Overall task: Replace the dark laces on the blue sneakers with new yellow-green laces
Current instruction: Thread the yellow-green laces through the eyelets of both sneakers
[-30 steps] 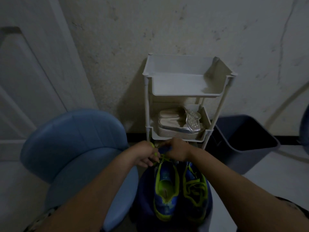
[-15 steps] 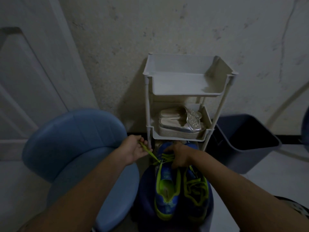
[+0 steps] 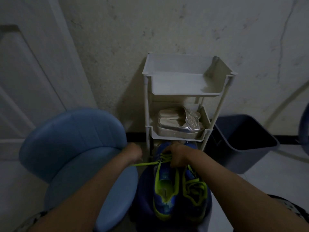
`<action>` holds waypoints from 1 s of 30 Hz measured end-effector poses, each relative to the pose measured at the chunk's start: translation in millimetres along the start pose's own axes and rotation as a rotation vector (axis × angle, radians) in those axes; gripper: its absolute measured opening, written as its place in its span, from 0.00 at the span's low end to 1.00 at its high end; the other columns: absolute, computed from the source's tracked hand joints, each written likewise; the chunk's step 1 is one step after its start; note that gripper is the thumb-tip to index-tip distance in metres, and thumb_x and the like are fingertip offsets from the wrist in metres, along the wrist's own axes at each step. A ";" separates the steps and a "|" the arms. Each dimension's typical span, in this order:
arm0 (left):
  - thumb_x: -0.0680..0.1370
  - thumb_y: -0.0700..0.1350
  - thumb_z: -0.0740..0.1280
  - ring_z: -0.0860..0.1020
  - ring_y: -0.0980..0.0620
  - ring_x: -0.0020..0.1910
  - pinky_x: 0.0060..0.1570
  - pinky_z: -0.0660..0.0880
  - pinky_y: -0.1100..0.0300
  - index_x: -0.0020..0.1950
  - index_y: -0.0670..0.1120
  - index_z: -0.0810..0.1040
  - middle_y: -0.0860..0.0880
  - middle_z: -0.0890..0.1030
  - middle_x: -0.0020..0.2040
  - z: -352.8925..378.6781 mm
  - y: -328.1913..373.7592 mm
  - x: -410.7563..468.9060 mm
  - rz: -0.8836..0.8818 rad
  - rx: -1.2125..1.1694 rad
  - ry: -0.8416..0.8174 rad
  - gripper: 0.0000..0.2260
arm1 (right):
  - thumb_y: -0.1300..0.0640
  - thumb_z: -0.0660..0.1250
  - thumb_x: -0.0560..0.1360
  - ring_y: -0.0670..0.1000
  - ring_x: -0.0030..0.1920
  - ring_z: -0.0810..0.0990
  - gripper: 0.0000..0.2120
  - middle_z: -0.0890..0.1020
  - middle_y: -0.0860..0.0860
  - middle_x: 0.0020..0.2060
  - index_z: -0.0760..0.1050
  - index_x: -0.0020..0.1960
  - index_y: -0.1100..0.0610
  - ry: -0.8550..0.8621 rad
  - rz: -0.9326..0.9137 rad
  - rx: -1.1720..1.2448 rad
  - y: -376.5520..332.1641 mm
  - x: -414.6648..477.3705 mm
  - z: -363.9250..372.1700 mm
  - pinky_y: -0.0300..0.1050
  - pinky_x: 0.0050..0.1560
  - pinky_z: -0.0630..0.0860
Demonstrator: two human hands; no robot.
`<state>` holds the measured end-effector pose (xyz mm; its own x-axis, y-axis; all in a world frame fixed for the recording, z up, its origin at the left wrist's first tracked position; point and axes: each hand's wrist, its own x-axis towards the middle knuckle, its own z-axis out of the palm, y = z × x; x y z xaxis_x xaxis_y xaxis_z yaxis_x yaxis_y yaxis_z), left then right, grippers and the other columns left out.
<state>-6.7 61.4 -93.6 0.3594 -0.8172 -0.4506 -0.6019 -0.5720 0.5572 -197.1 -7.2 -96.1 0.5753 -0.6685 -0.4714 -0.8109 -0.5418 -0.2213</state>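
1. The left hand (image 3: 133, 152) was clenched in a fist beside the blue chair (image 3: 75, 141), grasping a yellow-green lace (image 3: 145, 164).
2. That lace ran taut and nearly level from the fist to the front eyelets of the left-side sneaker (image 3: 164, 190).
3. The right hand (image 3: 177, 155) sat on top of that sneaker's toe end, knuckles up, fingers bent down over the crossed lacing. Its fingertips were hidden, so I couldn't tell whether it pinched anything.
4. Both blue sneakers stood side by side on a dark round stool (image 3: 143, 195), toes pointing at the wall. The right-side sneaker (image 3: 194, 188) touched its partner, with yellow-green lacing lying loose across it.
5. Just past the toes stood a white rack (image 3: 184, 94), with silver sandals (image 3: 178, 124) on its middle shelf.
6. A dark bin (image 3: 242, 139) stood right of the rack.
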 end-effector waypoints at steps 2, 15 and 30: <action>0.82 0.41 0.58 0.75 0.47 0.51 0.48 0.73 0.61 0.63 0.37 0.75 0.40 0.78 0.57 1.2 -5.1 -3.4 0.031 0.212 0.043 0.13 | 0.52 0.70 0.71 0.58 0.67 0.72 0.32 0.68 0.54 0.70 0.66 0.74 0.44 0.003 -0.010 -0.052 -6.5 0.3 -2.9 0.50 0.63 0.75; 0.81 0.59 0.57 0.69 0.44 0.70 0.69 0.66 0.53 0.74 0.41 0.68 0.43 0.69 0.73 8.8 -21.3 -10.0 0.107 0.811 -0.440 0.27 | 0.51 0.65 0.79 0.57 0.59 0.78 0.17 0.77 0.57 0.61 0.75 0.65 0.57 0.137 -0.039 -0.268 -50.0 34.0 19.6 0.49 0.51 0.75; 0.80 0.46 0.64 0.76 0.55 0.32 0.40 0.74 0.58 0.47 0.42 0.79 0.51 0.77 0.34 1.8 -0.3 -16.4 0.128 0.446 -0.380 0.09 | 0.56 0.67 0.75 0.54 0.50 0.82 0.10 0.84 0.56 0.49 0.83 0.51 0.59 0.147 -0.058 0.275 -40.8 28.3 13.1 0.42 0.46 0.75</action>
<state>-13.6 75.1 -87.6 0.0334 -0.7481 -0.6627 -0.8944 -0.3183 0.3142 -149.2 2.6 -111.6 0.6145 -0.7180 -0.3269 -0.7632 -0.4363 -0.4766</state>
